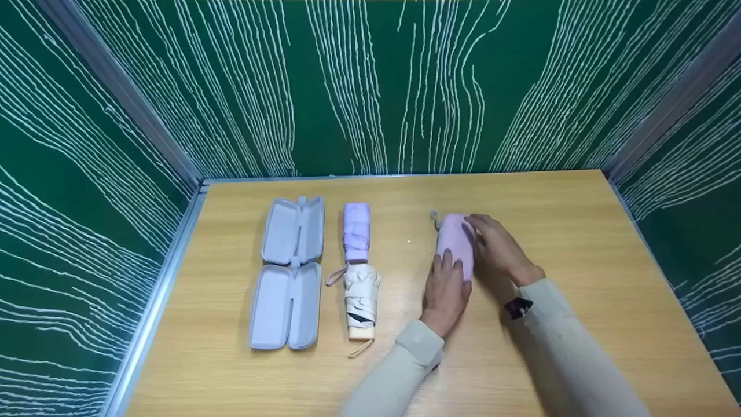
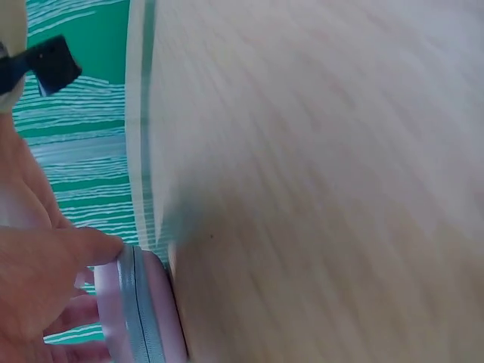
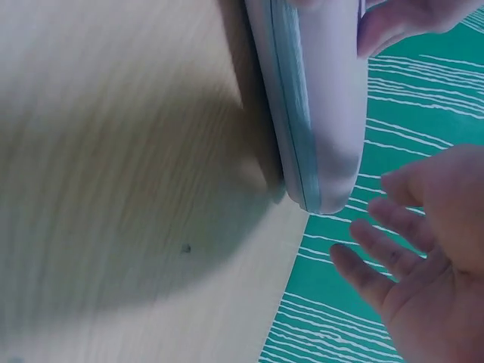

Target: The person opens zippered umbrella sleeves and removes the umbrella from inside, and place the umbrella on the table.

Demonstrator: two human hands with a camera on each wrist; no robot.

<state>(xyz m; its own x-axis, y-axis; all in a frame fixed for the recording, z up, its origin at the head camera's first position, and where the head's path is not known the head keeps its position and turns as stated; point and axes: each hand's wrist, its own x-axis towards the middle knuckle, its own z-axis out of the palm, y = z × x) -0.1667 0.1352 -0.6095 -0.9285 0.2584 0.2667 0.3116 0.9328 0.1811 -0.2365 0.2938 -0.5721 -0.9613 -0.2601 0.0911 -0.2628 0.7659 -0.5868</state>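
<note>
A closed pink zippered case (image 1: 455, 234) lies on the right part of the table, a small grey strap at its far left. My left hand (image 1: 446, 292) holds its near end. In the left wrist view the thumb (image 2: 98, 246) touches the case's end beside the grey zipper (image 2: 140, 310), with fingers on the top. My right hand (image 1: 499, 246) is at the case's far right side. In the right wrist view its fingers (image 3: 389, 246) are spread and stand apart from the case (image 3: 333, 113).
Two unfolded grey-lavender cases (image 1: 281, 229) lie end to end on the left of the wooden table (image 1: 579, 231). Beside them are a folded purple umbrella (image 1: 356, 229) and a folded cream umbrella (image 1: 362, 295) with a wrist strap. Green white-lined panels (image 1: 405, 87) enclose the table.
</note>
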